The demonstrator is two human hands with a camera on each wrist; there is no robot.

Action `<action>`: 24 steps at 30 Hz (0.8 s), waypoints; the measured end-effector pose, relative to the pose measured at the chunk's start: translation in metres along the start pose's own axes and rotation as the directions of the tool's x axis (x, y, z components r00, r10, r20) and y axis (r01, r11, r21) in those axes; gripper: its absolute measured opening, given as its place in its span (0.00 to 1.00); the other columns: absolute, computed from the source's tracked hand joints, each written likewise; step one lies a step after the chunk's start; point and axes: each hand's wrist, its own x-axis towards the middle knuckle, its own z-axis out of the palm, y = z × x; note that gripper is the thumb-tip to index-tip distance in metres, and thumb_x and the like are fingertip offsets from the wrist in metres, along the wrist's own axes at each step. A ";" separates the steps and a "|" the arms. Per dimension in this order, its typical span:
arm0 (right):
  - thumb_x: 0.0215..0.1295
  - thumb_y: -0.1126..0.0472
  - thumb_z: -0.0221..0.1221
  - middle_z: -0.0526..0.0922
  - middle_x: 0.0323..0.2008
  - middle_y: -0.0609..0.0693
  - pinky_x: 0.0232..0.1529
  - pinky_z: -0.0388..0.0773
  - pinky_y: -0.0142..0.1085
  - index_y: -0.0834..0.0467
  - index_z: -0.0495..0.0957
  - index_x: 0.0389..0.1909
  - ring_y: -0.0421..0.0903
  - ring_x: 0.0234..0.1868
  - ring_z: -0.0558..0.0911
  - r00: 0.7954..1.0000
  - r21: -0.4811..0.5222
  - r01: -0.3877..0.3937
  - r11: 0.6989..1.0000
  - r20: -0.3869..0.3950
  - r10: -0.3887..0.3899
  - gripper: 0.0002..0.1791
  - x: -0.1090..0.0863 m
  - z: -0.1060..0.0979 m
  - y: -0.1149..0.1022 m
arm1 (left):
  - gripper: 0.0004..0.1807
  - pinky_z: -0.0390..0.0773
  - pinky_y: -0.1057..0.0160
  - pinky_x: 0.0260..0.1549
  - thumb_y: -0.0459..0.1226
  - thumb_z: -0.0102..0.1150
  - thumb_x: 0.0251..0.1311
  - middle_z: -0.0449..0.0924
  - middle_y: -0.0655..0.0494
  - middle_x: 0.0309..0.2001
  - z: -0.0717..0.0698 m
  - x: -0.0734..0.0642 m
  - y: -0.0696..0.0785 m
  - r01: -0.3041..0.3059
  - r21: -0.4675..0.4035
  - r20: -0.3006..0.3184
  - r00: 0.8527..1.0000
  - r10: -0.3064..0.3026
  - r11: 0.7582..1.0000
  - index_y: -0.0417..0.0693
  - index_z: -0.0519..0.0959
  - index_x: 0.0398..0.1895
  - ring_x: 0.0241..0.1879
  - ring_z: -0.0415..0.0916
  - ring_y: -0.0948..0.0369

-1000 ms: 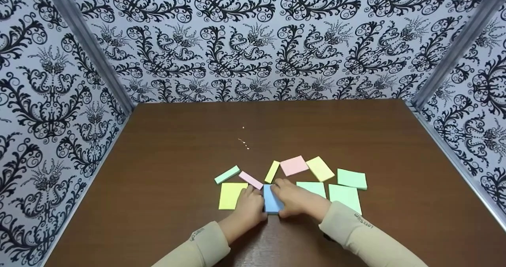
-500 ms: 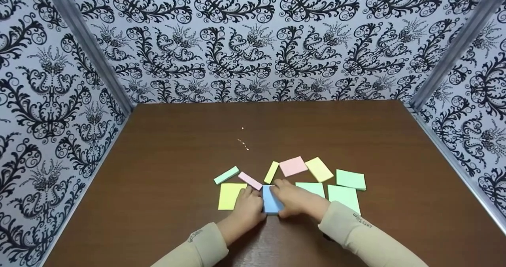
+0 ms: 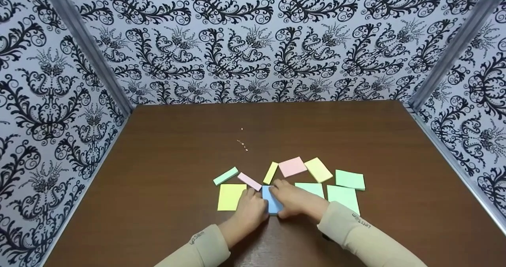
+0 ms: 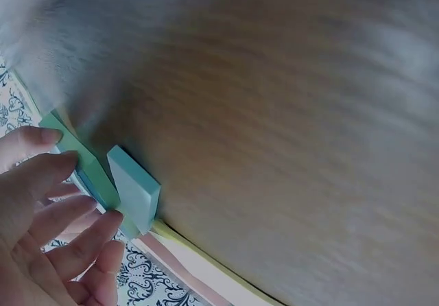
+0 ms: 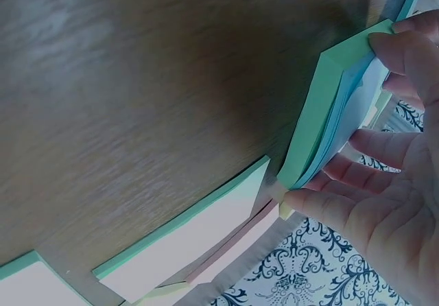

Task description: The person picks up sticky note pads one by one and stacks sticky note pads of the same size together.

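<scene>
A blue sticky note pad (image 3: 273, 202) lies between my two hands on the brown table. My right hand (image 3: 298, 199) grips it from the right, fingers at its far edge and thumb at the near one. My left hand (image 3: 251, 208) holds its left side, the fingers bent against it. In the right wrist view a green layer (image 5: 319, 107) shows along the stack's side, with blue sheets above it. A small pale blue block (image 4: 137, 193) stands beside the fingers in the left wrist view; the left hand hides it in the head view.
Around the hands lie a yellow pad (image 3: 230, 198), a mint pad (image 3: 310, 188), a larger mint pad (image 3: 343, 198) and a green pad (image 3: 350, 179). Behind are a pink pad (image 3: 292, 166), a pale yellow pad (image 3: 318, 170) and several narrow strips. Patterned walls (image 3: 253, 42) enclose the table.
My left hand has shifted slightly right and now covers the blue pad's left edge near its front corner. The right hand keeps its grip, and the other pads stay in place.
</scene>
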 end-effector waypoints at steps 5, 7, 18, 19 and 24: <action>0.41 0.54 0.67 0.68 0.49 0.60 0.43 0.71 0.39 0.69 0.66 0.57 0.49 0.45 0.69 1.000 -0.011 -0.007 1.000 -0.013 0.007 0.41 0.000 0.002 -0.001 | 0.08 0.67 0.63 0.26 0.45 0.67 0.40 0.81 0.56 0.23 0.001 0.001 0.000 -0.024 0.010 -0.007 1.000 0.024 1.000 0.52 0.84 0.19 0.24 0.69 0.58; 0.41 0.54 0.67 0.68 0.49 0.60 0.43 0.72 0.39 0.69 0.66 0.57 0.50 0.45 0.69 1.000 -0.011 -0.007 1.000 -0.016 0.006 0.41 0.000 0.002 -0.002 | 0.08 0.68 0.63 0.26 0.45 0.67 0.39 0.81 0.56 0.22 0.001 0.002 -0.001 -0.033 0.009 -0.010 0.999 0.033 0.999 0.51 0.84 0.18 0.24 0.69 0.58; 0.41 0.56 0.67 0.68 0.48 0.60 0.43 0.71 0.40 0.69 0.66 0.56 0.50 0.44 0.68 0.999 0.027 -0.013 1.000 -0.037 0.014 0.39 -0.001 0.002 -0.003 | 0.10 0.68 0.63 0.31 0.46 0.67 0.42 0.83 0.56 0.28 0.000 0.002 -0.008 -0.089 -0.075 0.110 0.989 0.097 0.993 0.50 0.84 0.24 0.28 0.70 0.58; 0.41 0.56 0.67 0.68 0.49 0.60 0.44 0.71 0.40 0.69 0.66 0.56 0.50 0.45 0.68 0.999 0.033 -0.014 0.999 -0.037 0.016 0.39 -0.001 0.003 -0.002 | 0.10 0.68 0.63 0.31 0.46 0.67 0.42 0.83 0.55 0.28 0.001 0.002 -0.008 -0.094 -0.077 0.112 0.988 0.103 0.993 0.50 0.84 0.25 0.29 0.70 0.58; 0.44 0.58 0.65 0.67 0.52 0.61 0.48 0.70 0.43 0.69 0.66 0.56 0.53 0.50 0.68 0.999 0.095 -0.011 0.995 -0.046 0.015 0.37 -0.005 0.004 -0.001 | 0.11 0.69 0.63 0.33 0.46 0.66 0.44 0.83 0.54 0.32 0.002 0.002 -0.007 -0.099 -0.072 0.125 0.986 0.108 0.992 0.49 0.84 0.26 0.31 0.71 0.58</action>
